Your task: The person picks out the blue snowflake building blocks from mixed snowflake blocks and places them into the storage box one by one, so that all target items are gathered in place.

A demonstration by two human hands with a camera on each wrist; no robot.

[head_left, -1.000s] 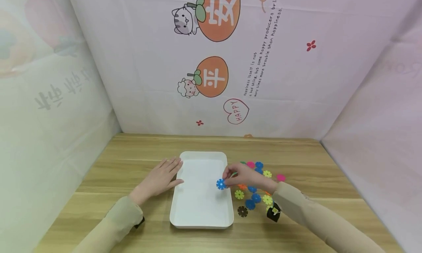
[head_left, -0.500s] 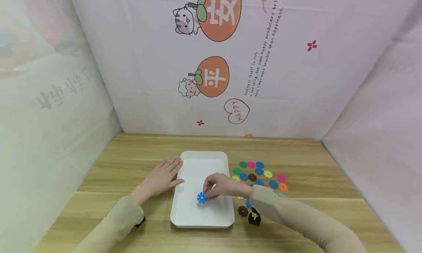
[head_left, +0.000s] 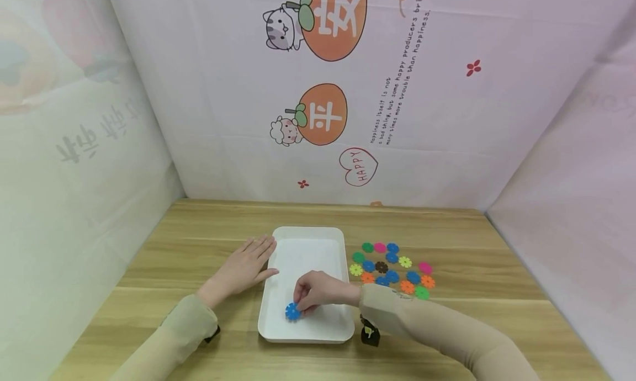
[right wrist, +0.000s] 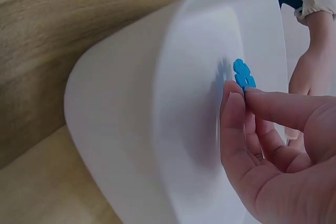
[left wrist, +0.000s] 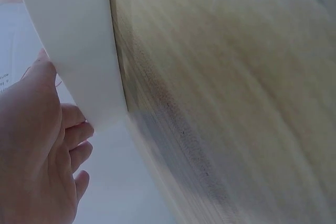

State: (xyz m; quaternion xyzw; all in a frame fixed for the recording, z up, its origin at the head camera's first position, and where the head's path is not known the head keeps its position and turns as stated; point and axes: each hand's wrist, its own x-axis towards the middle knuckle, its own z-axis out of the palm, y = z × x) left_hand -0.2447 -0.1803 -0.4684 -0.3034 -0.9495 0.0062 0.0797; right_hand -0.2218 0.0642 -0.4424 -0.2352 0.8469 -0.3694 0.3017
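1. Right hand (head_left: 320,289): thumb and forefinger pinch a blue notched disc (head_left: 292,312) over the floor of the white tray (head_left: 305,254), toward its near-left corner.
2. Left hand (head_left: 243,269): fingers extended, thumb set apart, touching the tray's left edge.
3. Desk (head_left: 218,221): the tray stands short of its far edge; loose coloured discs (head_left: 392,276) lie beside the tray's right edge.

Here we count two hands (head_left: 243,268), one white tray (head_left: 310,257) and eighteen snowflake discs (head_left: 292,312) showing, seven blue!
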